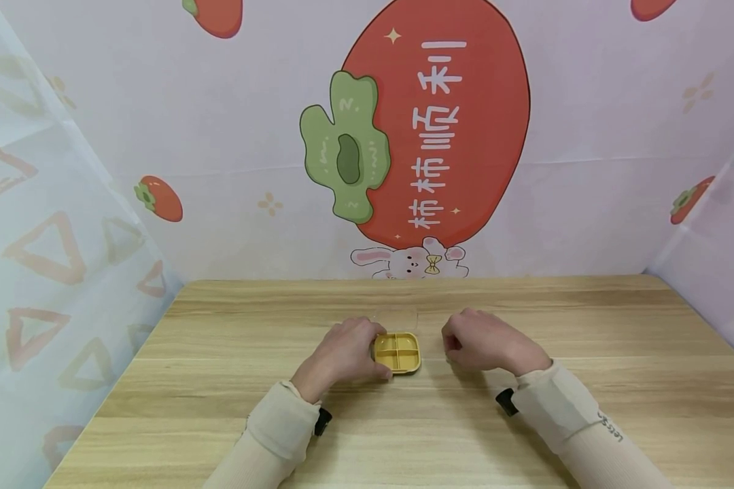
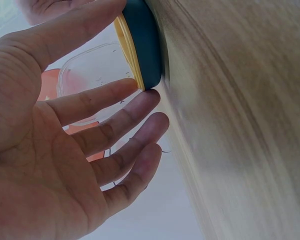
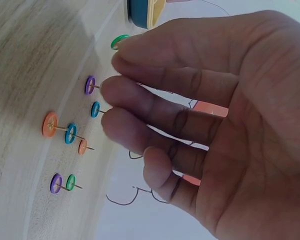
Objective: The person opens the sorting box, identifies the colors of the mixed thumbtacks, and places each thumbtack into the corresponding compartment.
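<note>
1. A small rounded-square box (image 1: 397, 350), yellow inside with four compartments and dark teal outside, sat upright on the pale wood-grain table (image 1: 367, 441); its clear, see-through lid (image 1: 397, 318) stood raised at the far side.
2. The left hand (image 1: 347, 350) gripped the box from its left end, thumb at the near edge and index fingertip at the far edge, as wide apart as the box; the other fingers reached out loosely bent, the middle fingertip close to a corner, though I could not tell whether it touched.
3. The right hand (image 1: 486, 339) was to the right of the box, thumb and index fingertips closed together on a green disc-headed pin (image 3: 120, 42), its shaft hidden; the remaining fingers were partly curled, with narrow gaps.
4. Near that hand, more pins stood disc-down on the table, thin shafts upward; two purple pins (image 3: 56, 183), two blue pins (image 3: 71, 134), two orange pins (image 3: 50, 124) and another green pin (image 3: 71, 182).
</note>
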A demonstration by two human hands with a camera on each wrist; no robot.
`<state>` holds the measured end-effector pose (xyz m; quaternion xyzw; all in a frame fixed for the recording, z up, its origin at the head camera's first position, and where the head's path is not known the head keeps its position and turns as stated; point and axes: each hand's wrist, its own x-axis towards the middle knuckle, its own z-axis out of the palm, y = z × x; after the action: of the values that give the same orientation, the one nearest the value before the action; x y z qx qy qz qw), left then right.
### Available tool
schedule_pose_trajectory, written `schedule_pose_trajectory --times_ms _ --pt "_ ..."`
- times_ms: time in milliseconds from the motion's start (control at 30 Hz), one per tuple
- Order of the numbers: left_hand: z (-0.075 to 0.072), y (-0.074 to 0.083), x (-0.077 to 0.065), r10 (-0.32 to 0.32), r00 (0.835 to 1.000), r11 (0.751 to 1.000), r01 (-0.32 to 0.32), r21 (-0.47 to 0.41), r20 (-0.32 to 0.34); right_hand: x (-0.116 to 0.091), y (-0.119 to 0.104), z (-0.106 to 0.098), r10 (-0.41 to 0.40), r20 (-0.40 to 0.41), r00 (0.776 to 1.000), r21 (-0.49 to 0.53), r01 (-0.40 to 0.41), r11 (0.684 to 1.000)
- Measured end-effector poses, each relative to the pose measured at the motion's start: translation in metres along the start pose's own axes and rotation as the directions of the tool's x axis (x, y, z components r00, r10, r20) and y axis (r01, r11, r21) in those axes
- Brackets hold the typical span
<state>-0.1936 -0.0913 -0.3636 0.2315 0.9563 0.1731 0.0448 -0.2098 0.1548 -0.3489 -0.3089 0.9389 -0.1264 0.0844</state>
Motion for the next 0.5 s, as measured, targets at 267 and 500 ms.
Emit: schedule_pose_trajectory --times_ms 267,500 --pt "-0.0001 -0.0003 0.0010 0.003 1.000 1.000 -0.003 0.000 0.002 0.0011 0.0021 0.0008 -0.071 -0.050 0.996 0.015 0.072 0.997" --pt "0.0002 -0.0004 0.0012 0.003 1.000 1.000 -0.003 0.000 0.002 0.0025 0.0018 -0.0004 -0.111 -0.108 0.988 0.045 0.116 0.992"
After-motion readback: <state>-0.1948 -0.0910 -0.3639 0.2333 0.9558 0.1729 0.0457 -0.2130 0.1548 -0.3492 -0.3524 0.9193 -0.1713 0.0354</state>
